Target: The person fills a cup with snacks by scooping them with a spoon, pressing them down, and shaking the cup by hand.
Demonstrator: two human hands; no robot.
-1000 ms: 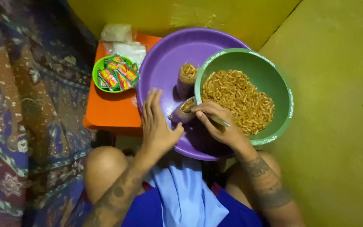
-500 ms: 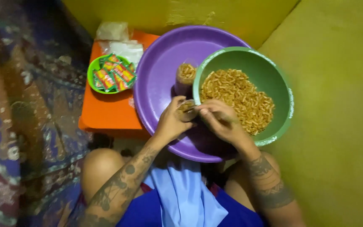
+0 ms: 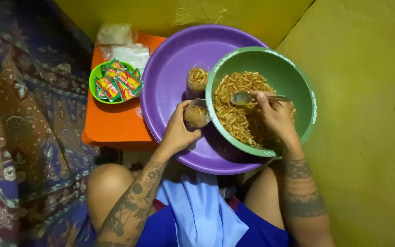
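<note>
I see a small clear bag (image 3: 196, 115), part filled with golden snack sticks, gripped in my left hand (image 3: 178, 132); the fingers are wrapped round it, holding it upright just outside the left rim of the green bowl (image 3: 305, 119). The bag sits over the purple basin (image 3: 170, 77), near its middle. My right hand (image 3: 276, 116) is closed round the handle of a metal spoon (image 3: 243, 97), whose bowl lies level above the snacks (image 3: 238, 121) heaped in the green bowl. That hand hovers over the bowl's right half, spoon pointing left toward the bag.

Just behind the held bag, a second bag (image 3: 197, 80) stands upright in the basin, filled with the same snacks and touching the green bowl's rim or very close to it. The green bowl rests in the right part of the basin, overhanging its edge.

Left of the basin sits an orange stool (image 3: 113, 123). On it, toward the far side, a small green dish (image 3: 96, 95) holds red and green sachets (image 3: 117, 83). Behind the dish, at the stool's far edge, lie clear plastic bags (image 3: 126, 51). Patterned cloth (image 3: 19, 137) covers the floor to the left, and yellow walls (image 3: 371, 137) close in on the right and far sides.
</note>
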